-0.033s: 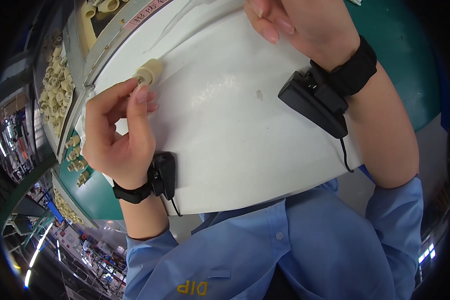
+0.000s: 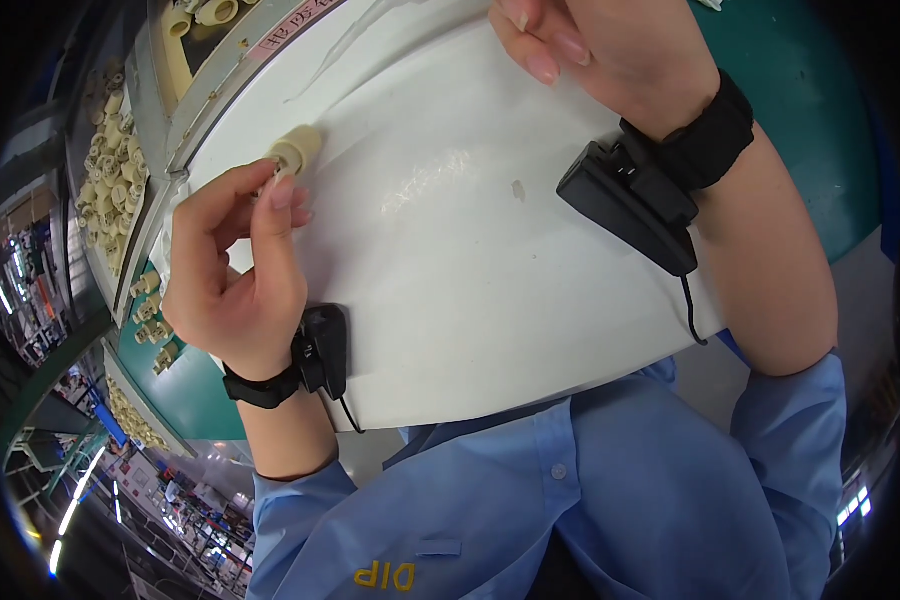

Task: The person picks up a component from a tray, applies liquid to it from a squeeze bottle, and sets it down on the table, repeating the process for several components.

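My left hand (image 2: pixel 245 255) pinches a cream lamp socket (image 2: pixel 298 148) between thumb and fingertips, above the white work surface (image 2: pixel 440 290). The socket's wide round end tilts up and to the right, and its narrower end is partly covered by my fingers. At the upper edge is my right hand (image 2: pixel 610 50), its visible fingers curled inward. The picture cuts off part of that hand, so whatever it may hold is hidden. On each wrist sits a black strap with a black device, the right one (image 2: pixel 630 200) the larger in view.
Left of the white surface, a bin holds a heap of cream sockets (image 2: pixel 110 185). Several more sockets (image 2: pixel 150 325) stand on the green mat (image 2: pixel 195 395). A metal rail (image 2: pixel 195 115) borders the upper left. Thin clear plastic (image 2: pixel 345 50) lies near the top.
My left hand and the socket have shifted very slightly, the socket a little lower. My right hand looks almost unmoved.
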### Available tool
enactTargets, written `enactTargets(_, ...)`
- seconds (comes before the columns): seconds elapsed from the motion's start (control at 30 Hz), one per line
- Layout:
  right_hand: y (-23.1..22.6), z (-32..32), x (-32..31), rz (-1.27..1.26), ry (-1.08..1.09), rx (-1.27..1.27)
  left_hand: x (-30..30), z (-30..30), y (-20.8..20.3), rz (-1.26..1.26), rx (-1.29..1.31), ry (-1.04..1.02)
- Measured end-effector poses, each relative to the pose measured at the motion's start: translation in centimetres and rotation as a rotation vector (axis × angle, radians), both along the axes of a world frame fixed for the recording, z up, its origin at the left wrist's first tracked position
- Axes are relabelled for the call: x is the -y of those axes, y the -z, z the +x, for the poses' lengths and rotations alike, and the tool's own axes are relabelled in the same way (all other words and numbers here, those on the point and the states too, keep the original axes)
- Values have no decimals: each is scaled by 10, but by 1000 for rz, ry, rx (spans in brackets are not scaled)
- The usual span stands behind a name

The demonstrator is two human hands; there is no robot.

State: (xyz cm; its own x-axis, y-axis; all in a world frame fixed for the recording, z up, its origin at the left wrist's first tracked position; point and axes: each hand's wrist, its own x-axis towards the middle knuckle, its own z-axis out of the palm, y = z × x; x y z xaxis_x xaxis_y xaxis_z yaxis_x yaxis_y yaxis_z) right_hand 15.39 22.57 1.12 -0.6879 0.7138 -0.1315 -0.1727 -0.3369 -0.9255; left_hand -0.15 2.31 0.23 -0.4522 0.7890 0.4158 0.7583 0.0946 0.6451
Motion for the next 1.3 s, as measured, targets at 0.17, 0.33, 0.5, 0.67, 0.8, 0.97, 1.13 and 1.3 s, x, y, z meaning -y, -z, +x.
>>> enactTargets(0.17,10,-7,1,-21,10,-178,4,-10,-8,-72,-321,88)
enactTargets(0.33,16,-6,-6,-92,-82,-266,5,-10,-12,-156,-330,87)
enactTargets(0.5,12,0,-9,-86,-102,-239,7,-16,-13,-84,303,-17)
enactTargets(0.67,16,-3,-7,47,-49,-236,-3,-9,-23,-317,866,-27)
enactTargets(0.8,14,1,-9,-435,-171,-405,-7,-5,-20,-416,810,-98)
enactTargets(0.97,14,-1,-10,-427,-137,-327,-7,-10,-21,-510,798,-78)
enactTargets(1.13,21,-4,-8,-7,-20,-236,-7,-27,-25,-557,928,54)
enactTargets(1.3,19,-3,-8,-42,-28,-234,-6,-27,-22,-512,1001,16)
